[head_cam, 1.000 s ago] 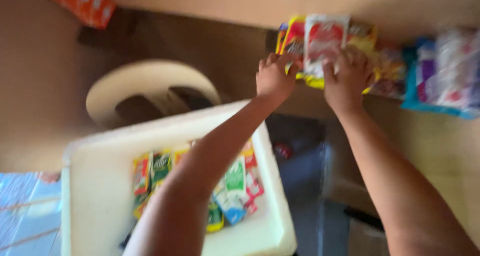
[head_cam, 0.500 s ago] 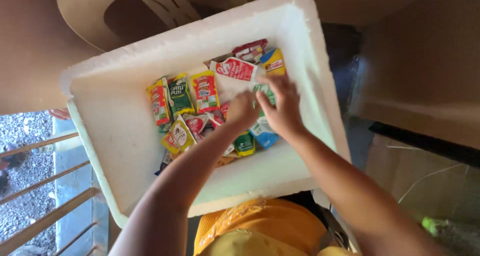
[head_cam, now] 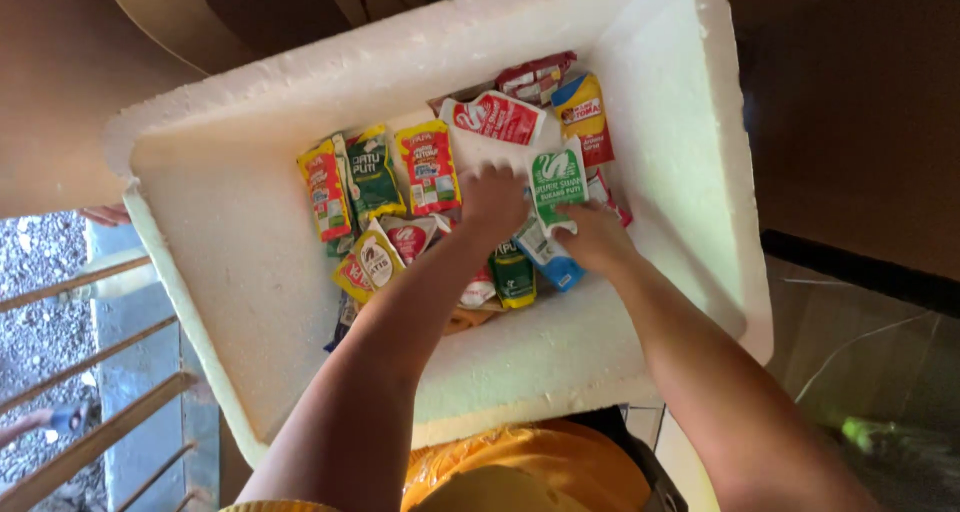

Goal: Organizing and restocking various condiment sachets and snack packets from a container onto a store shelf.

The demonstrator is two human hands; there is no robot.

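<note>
Head view: I look down into a white foam box that fills most of the frame, and I use it as my landmark. Both my hands are inside it, over a heap of small sauce pouches.

My right hand is at the middle of the box, fingers closed on the lower edge of a green-and-white pouch, which stands tilted above the others. My left hand is just beside it, toward the box's left wall, curled knuckles-up on the heap; I cannot tell whether it has hold of anything.

Against the far wall lie a red-and-white pouch and a yellow-and-red pouch. Toward the left wall stand a dark green pouch, a yellow pouch and an orange-red pouch side by side. Under my wrists, toward the near wall, a blue pouch and a small green pouch show.

Outside the box, past its far wall, a tan plastic chair shows. Left of the box are wooden rails over gravel. Below its near wall is orange-yellow cloth.
</note>
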